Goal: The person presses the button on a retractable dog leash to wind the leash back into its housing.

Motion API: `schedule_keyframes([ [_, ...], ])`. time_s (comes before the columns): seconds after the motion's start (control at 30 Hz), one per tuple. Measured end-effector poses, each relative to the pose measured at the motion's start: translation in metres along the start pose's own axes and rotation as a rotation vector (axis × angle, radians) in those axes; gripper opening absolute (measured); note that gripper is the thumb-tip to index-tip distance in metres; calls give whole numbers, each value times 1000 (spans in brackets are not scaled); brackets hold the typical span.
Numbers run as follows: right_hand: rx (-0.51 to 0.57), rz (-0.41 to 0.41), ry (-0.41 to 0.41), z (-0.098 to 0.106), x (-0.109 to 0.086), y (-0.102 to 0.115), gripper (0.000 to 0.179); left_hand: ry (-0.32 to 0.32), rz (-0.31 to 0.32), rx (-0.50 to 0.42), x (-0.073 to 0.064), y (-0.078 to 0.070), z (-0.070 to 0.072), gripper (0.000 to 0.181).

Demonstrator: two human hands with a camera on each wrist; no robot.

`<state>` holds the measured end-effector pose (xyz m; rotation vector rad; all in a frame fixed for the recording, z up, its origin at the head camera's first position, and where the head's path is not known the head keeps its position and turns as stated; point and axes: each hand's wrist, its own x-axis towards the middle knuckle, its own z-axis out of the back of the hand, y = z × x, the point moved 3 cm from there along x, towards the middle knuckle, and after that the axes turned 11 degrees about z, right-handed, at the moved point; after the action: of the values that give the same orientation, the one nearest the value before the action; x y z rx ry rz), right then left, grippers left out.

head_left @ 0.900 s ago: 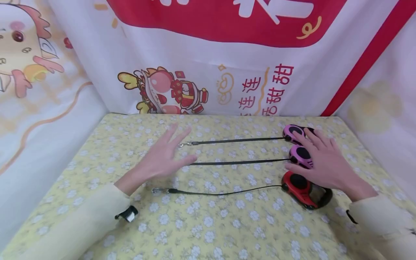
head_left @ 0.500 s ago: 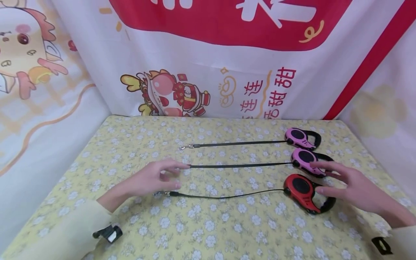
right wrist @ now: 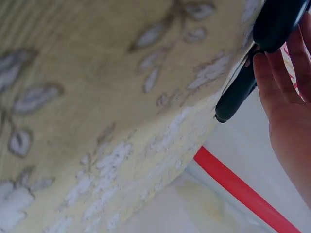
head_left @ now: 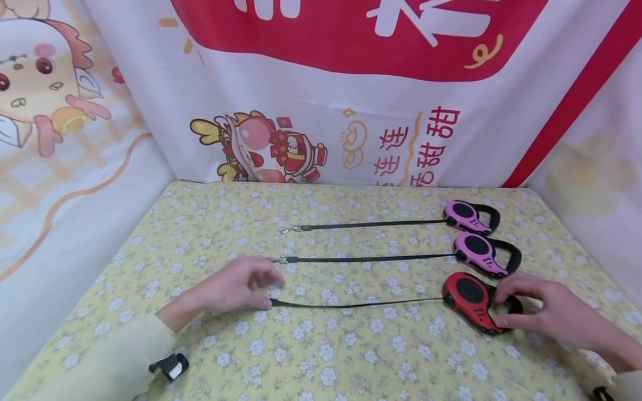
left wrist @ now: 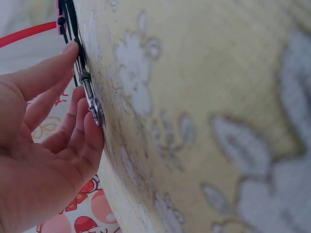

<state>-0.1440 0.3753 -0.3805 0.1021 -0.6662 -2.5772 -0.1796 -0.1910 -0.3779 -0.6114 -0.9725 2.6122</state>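
Note:
A red retractable dog leash [head_left: 470, 289] with a black loop handle lies nearest on the table, its thin black strap stretched left. My right hand [head_left: 557, 312] curls over its handle, fingers and thumb at the red casing. In the right wrist view fingers lie beside the black handle [right wrist: 282, 22]. My left hand [head_left: 238, 285] is over the strap's far end, thumb tip right at the strap and fingers loosely bent apart from it. The left wrist view shows the metal clip [left wrist: 95, 109] beside these fingers; the hand covers it in the head view.
Two pink retractable leashes lie behind: the middle one [head_left: 480, 253] and the back one [head_left: 466, 216], straps stretched left to metal clips. Yellow floral cloth [head_left: 351, 345] covers the table. Printed white curtains [head_left: 331, 133] stand behind and at both sides.
Both hands came down from above the pink leashes towards me, the left to the red leash's strap end, the right to its handle. The red leash has shifted slightly towards me.

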Motion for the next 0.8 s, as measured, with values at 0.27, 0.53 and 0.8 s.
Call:
schedule_keyframes([
  [0.27, -153, 121, 64, -8, -2, 1, 29, 23, -17, 29, -3, -5, -1, 25],
  [0.53, -248, 164, 39, -12, 0, 10, 47, 57, -9, 29, -3, -5, -2, 16],
  [0.8, -410, 154, 15, 0, 3, 25, 37, 0, 28, 71, -6, -11, 9, 5],
])
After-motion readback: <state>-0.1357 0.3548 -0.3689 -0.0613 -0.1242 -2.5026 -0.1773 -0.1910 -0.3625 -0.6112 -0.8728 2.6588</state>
